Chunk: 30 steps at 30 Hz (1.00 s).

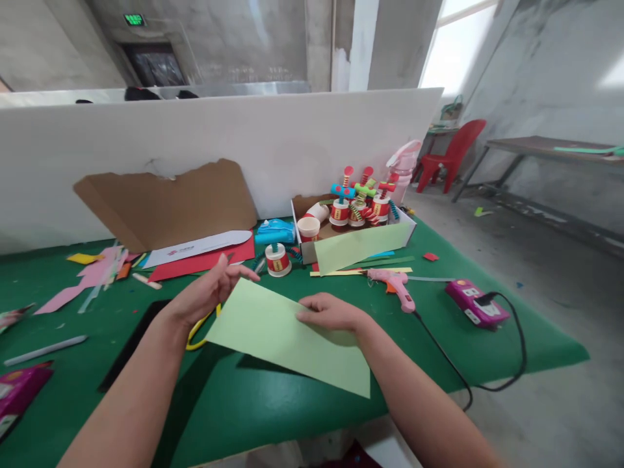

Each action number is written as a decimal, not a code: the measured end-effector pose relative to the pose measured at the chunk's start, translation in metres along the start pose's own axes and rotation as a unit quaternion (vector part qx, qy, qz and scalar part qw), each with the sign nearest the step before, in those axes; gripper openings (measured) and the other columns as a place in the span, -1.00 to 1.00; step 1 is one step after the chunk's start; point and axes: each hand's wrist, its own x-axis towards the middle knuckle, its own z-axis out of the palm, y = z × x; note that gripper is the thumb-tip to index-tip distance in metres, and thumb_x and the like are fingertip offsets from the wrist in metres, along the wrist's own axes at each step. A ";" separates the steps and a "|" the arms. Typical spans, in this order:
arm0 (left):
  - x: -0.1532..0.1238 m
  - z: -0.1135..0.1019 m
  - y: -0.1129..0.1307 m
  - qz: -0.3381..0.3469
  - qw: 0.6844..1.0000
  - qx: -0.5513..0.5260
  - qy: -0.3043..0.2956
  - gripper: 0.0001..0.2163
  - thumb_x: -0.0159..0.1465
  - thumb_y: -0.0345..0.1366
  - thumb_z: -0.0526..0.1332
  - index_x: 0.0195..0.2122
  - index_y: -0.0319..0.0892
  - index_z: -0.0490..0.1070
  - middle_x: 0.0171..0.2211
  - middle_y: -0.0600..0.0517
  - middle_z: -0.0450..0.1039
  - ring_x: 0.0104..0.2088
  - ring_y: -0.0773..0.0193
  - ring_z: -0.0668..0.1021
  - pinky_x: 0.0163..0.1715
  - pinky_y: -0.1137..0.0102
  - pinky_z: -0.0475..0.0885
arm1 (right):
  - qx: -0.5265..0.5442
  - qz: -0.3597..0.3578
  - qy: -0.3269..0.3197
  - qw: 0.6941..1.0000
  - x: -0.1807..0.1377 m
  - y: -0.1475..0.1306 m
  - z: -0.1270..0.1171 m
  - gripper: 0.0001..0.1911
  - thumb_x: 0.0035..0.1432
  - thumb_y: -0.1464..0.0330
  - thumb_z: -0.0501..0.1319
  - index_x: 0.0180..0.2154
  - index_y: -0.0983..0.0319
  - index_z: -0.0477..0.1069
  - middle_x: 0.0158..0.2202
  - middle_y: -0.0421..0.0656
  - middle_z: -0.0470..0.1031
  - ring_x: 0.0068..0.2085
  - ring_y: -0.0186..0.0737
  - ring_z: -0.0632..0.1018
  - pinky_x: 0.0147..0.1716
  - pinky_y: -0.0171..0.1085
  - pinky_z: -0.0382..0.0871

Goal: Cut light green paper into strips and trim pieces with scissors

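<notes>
A light green paper sheet [273, 331] lies tilted above the green table [292, 403]. My right hand [331, 312] pinches its upper edge, fingers pressed on the paper. My left hand [207, 292] hovers at the sheet's left corner with fingers loosely spread and holds nothing I can see. Yellow-handled scissors [197, 331] lie on the table just under my left hand, partly hidden by it and by the sheet.
A pink glue gun [397, 286] and a pink power strip [478, 305] with a black cable lie at the right. A cardboard box [355, 240] of paper-cup crafts stands behind, next to a lone cup craft [277, 260]. Red and pink paper scraps [97, 273] lie left.
</notes>
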 end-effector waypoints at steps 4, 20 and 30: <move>-0.017 -0.004 -0.028 -0.019 0.998 0.053 -0.035 -0.49 -0.02 -0.02 0.38 -0.08 -0.15 0.43 -0.23 -0.03 0.58 -0.24 0.11 0.58 -0.26 0.34 0.49 | -0.142 -0.016 0.034 0.989 0.007 0.003 0.006 -0.70 0.19 0.25 0.14 -0.53 0.25 0.28 -0.57 -0.34 0.16 -0.47 -0.38 0.23 -0.45 -0.36 0.11; -0.004 0.004 -0.070 -0.029 0.996 0.071 -0.033 -0.64 -0.05 -0.15 0.35 -0.26 -0.24 0.50 -0.43 0.02 0.56 -0.47 0.24 0.55 -0.57 0.47 0.40 | -0.556 0.071 0.271 0.783 -0.006 -0.010 -0.174 -0.77 0.12 0.49 0.13 -0.23 0.27 0.53 -0.20 0.01 0.55 -0.17 -0.10 0.51 -0.15 -0.23 0.33; -0.003 0.004 -0.070 -0.039 0.998 0.037 -0.025 -0.67 -0.06 -0.14 0.36 -0.33 -0.24 0.45 -0.52 0.07 0.48 -0.59 0.36 0.45 -0.70 0.52 0.27 | -0.550 0.079 0.255 0.791 -0.007 -0.016 -0.175 -0.75 0.11 0.52 0.09 -0.30 0.30 0.55 -0.35 -0.05 0.59 -0.32 -0.17 0.53 -0.29 -0.30 0.28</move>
